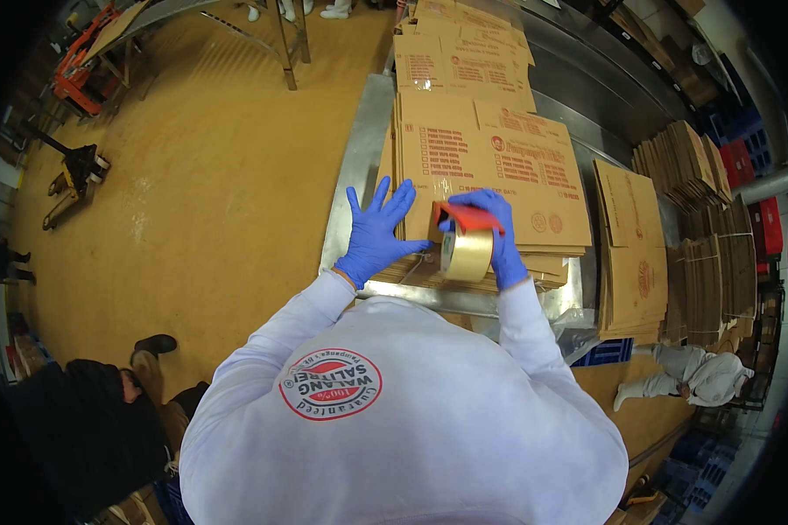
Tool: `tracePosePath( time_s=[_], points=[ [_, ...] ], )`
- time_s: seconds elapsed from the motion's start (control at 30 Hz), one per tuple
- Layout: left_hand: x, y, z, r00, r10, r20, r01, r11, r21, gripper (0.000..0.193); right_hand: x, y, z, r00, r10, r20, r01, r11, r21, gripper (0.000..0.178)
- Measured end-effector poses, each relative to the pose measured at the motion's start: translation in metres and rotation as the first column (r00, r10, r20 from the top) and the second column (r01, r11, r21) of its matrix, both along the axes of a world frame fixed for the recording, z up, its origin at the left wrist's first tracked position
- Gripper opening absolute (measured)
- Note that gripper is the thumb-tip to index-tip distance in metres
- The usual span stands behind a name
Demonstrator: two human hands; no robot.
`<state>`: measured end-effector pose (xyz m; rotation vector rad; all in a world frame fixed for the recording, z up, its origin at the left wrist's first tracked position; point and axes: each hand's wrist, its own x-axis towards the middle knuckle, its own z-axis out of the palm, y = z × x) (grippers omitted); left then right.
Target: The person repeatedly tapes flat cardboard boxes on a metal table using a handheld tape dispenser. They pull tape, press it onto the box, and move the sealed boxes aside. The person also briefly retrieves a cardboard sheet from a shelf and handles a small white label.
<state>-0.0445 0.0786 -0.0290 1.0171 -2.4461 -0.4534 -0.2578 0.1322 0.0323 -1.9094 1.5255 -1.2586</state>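
In a blue glove, my left hand point(379, 229) spreads its fingers at the left edge of a stack of flattened cardboard boxes point(534, 188) with red print. My right hand point(499, 232), gloved the same way, grips a red tape dispenser point(471, 217) loaded with a wide roll of clear yellowish tape point(469, 255). The dispenser is over the near edge of the top box, just right of my left hand. A shiny strip of tape point(443, 187) shows on the cardboard beyond it. My right fingertips are partly hidden behind the dispenser.
The stack lies on a metal table point(359, 140), with more boxes point(464, 61) farther along it. Flat cardboard point(630, 254) leans at the right, beside tied bundles point(705, 271). A person in white point(696, 374) is at the right; a pallet jack point(77, 171) stands far left.
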Motion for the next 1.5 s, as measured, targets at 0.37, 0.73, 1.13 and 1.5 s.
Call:
tracePosePath(
  time_s=[0.37,0.73,1.13,1.5],
  points=[
    [0.000,-0.003,-0.003,1.000,-0.018,0.025,0.017,0.997,0.071,0.096,-0.030,-0.085,0.000,0.767,-0.002,0.642,-0.326,0.860,0.392,0.021],
    [-0.005,0.008,0.006,0.998,-0.009,0.059,0.002,0.995,0.102,0.098,-0.049,-0.061,-0.002,0.862,0.193,-0.469,-0.377,0.862,-0.339,0.017],
    [-0.124,0.030,0.046,0.972,-0.204,0.117,0.220,0.964,-0.147,0.103,-0.155,-0.014,0.015,0.259,0.931,0.255,-0.778,0.358,-0.516,0.063],
    [-0.150,0.051,0.142,0.867,-0.314,-0.386,0.255,0.947,-0.197,0.041,-0.243,0.119,0.010,-0.509,0.687,0.519,-0.215,0.482,-0.849,0.048]
  ],
)
